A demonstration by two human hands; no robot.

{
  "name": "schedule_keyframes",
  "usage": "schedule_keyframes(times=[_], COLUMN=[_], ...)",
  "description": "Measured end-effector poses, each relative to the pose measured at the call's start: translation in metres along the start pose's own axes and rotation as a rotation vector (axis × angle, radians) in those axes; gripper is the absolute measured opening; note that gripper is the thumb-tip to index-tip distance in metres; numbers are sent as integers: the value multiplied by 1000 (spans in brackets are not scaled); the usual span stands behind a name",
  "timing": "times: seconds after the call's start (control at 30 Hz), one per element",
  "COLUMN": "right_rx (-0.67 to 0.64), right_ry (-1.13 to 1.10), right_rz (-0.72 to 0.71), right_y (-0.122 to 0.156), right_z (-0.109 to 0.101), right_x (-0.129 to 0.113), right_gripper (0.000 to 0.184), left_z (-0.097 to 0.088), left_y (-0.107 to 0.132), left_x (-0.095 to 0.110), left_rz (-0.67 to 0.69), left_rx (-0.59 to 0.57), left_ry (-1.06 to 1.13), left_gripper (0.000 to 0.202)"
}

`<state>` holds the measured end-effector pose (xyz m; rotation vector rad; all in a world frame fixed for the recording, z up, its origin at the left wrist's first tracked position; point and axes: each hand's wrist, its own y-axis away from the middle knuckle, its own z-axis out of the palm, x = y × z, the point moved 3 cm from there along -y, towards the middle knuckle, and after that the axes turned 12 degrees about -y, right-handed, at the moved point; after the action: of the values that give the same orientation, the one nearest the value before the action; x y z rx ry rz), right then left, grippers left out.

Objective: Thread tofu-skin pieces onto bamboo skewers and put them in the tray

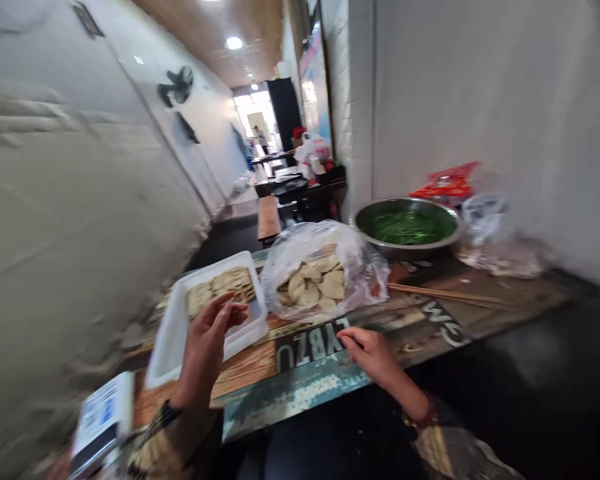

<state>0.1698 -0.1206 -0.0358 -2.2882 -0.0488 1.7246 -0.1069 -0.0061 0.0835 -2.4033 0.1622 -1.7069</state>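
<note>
Evidently, in the head view, the tray [168,343] sits by the counter's [310,393] left edge and the bag [363,263] of pale slices [310,285] towards its far edge, probably for easy reach. Our left hand [200,357], fingers bent, hovers by the tray; our right hand's [375,360] fingers close narrowly near the front edge. We cannot tell whether either holds anything.
</note>
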Motion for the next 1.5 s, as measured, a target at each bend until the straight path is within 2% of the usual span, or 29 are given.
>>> schedule_keyframes(times=[0.13,0.2,0.27,0.33,0.43,0.5,0.6,0.7,0.83,0.9,1.0,1.1,1.23,1.3,1.4,1.5], right_rx=[26,57,108,190,337,324,304,229,218,252,299,259,-29,-89,-150,-189], right_ry=[19,90,214,378,640,776,948,1013,1064,1079,1073,1055,1035,1000,984,979], right_rz=[-4,7,18,-8,-84,-113,-118,-126,-214,-283,-393,-458,-507,-515,-495,-478], right_y=[-4,-5,-8,-14,-28,-38,-49,-52,-48,-43,-34,-25,-18,-16,-15,-14], right_z=[-10,-27,-53,-86,-133,-152,-165,-165,-164,-166,-160,-133,-75,-54,-41,-42], right_x=[-1,0,2,4,10,17,34,53,68,65,47,17,-19,-29,-32,-31], right_gripper=[28,27,26,25,24,24,26,21,24,26,30,30,31,32,31,32], left_z=[71,101,123,141,158,165,170,171,168,168,170,171,166,161,154,152], left_y=[33,48,57,64,72,77,83,86,89,91,93,93,92,92,93,94], left_x=[3,2,0,-5,-16,-24,-35,-40,-40,-40,-40,-44,-50,-51,-50,-44], left_rz=[-75,-88,-82,-89,-139,-159,-161,-170,-172,-168,-162,-167,-134,-90,4,133], left_rx=[-276,-373,-428,-498,-542,-531,-508,-514,-506,-499,-473,-420,-279,-203,-149,-159], left_ry=[45,68,97,129,185,206,203,226,274,291,309,326,307,253,153,36], left_gripper=[52,50,49,48,46,45,40,37,35,34,32,31,30,27,22,17])
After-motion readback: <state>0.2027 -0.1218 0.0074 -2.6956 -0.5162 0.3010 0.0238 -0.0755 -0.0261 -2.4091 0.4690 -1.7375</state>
